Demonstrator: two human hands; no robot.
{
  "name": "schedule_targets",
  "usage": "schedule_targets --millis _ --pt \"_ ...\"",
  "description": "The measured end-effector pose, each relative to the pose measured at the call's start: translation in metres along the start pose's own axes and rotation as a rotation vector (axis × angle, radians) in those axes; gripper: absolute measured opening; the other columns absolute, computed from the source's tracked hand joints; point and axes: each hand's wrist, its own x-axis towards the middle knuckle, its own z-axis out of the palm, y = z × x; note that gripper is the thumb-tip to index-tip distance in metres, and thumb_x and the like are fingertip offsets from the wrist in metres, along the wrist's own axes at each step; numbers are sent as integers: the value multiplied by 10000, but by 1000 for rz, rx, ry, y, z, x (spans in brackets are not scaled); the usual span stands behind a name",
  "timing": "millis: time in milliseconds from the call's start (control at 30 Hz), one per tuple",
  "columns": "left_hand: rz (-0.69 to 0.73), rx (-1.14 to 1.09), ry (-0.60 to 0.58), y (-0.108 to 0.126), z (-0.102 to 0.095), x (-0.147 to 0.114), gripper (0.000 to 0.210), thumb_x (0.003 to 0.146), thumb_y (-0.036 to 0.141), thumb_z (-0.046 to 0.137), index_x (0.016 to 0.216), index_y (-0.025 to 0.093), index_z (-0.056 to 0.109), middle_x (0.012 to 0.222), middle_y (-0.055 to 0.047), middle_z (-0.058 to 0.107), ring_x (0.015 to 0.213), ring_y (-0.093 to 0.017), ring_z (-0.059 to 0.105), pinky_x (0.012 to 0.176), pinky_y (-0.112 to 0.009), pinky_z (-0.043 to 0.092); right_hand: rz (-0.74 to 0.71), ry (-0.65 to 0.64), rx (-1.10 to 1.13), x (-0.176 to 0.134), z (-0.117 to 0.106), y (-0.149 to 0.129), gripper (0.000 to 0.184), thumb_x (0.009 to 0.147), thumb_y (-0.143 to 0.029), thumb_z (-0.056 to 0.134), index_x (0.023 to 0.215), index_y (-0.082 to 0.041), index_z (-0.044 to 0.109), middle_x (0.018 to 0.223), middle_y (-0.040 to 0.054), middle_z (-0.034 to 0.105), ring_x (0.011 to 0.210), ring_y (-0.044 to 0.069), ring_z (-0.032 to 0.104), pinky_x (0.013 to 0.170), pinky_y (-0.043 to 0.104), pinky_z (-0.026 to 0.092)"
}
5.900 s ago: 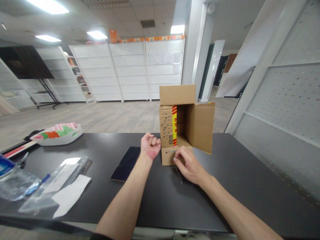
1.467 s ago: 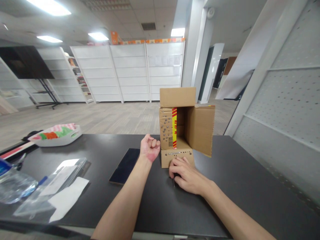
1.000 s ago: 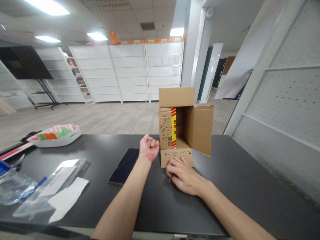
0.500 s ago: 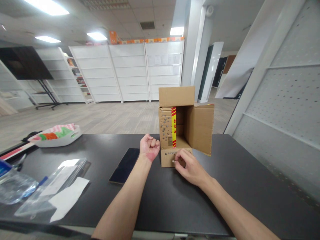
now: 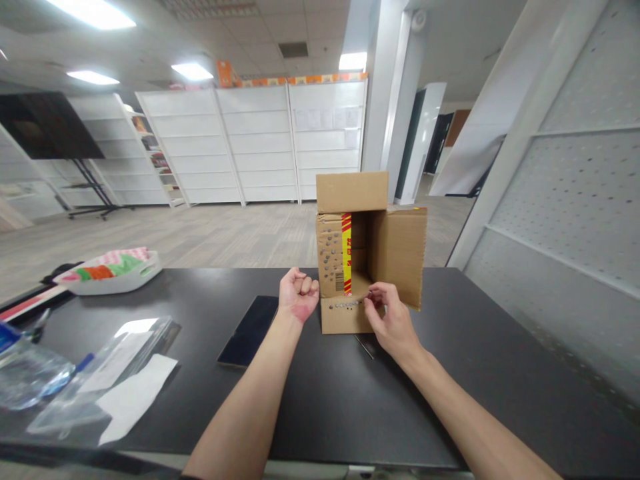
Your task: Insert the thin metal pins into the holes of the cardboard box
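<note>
A cardboard box stands on the dark table with its opening toward me. Its left flap carries yellow and red tape and several small grey round heads. More such heads line the upper part of the bottom flap. Close by the box's left side, my left hand is curled into a fist; anything inside is hidden. My right hand is at the right part of the bottom flap, thumb and finger pinched on something too small to name. A thin dark stick-like piece lies below the flap.
A dark tablet-like slab lies left of my left forearm. Farther left are a clear plastic case, white paper, a water bottle and a white basket with colourful cloth. A perforated panel rises at right.
My right hand has moved right and slightly up along the bottom flap, away from its middle. The thin dark piece on the table now shows. My left fist has stayed still.
</note>
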Motion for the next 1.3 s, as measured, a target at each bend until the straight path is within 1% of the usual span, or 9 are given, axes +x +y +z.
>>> schedule_targets --millis 267,567,700,933,1067,1300 --pt "-8 -9 19 0 2 -2 386 563 14 441 511 188 100 384 85 5 327 -62 66 385 -244 154 5 -26 -9 1 0 2 117 898 -291 452 991 -220 457 877 49 606 805 181 595 735 320 470" --pt "1 5 32 0 2 -1 376 564 15 454 506 188 126 386 88 17 328 -60 79 388 -244 160 -7 -43 -19 2 -1 0 92 899 -281 445 957 -220 484 860 37 606 782 174 590 725 304 466" --pt "-1 3 46 0 2 -1 371 569 18 450 505 189 128 383 88 15 328 -63 75 390 -243 159 -39 -47 -42 3 -3 -2 92 898 -266 442 938 -212 505 854 39 605 790 175 585 736 300 459" --pt "-2 -12 13 0 3 -3 380 574 16 443 503 189 112 387 83 8 332 -66 67 389 -238 155 -125 -79 -83 4 -4 -2 95 882 -212 461 894 -197 555 866 45 592 824 176 569 756 292 447" --pt "-10 -26 17 1 4 -3 372 570 12 434 499 189 115 388 80 5 334 -70 61 387 -241 150 -105 -99 -136 3 -4 -2 108 885 -219 465 885 -194 570 857 43 571 814 174 561 746 288 441" --pt "-8 -25 40 1 3 -1 383 570 17 438 501 193 106 382 80 6 340 -72 55 386 -244 156 -46 -187 -240 3 -2 3 143 880 -222 459 849 -181 592 805 41 550 766 171 542 697 280 429"
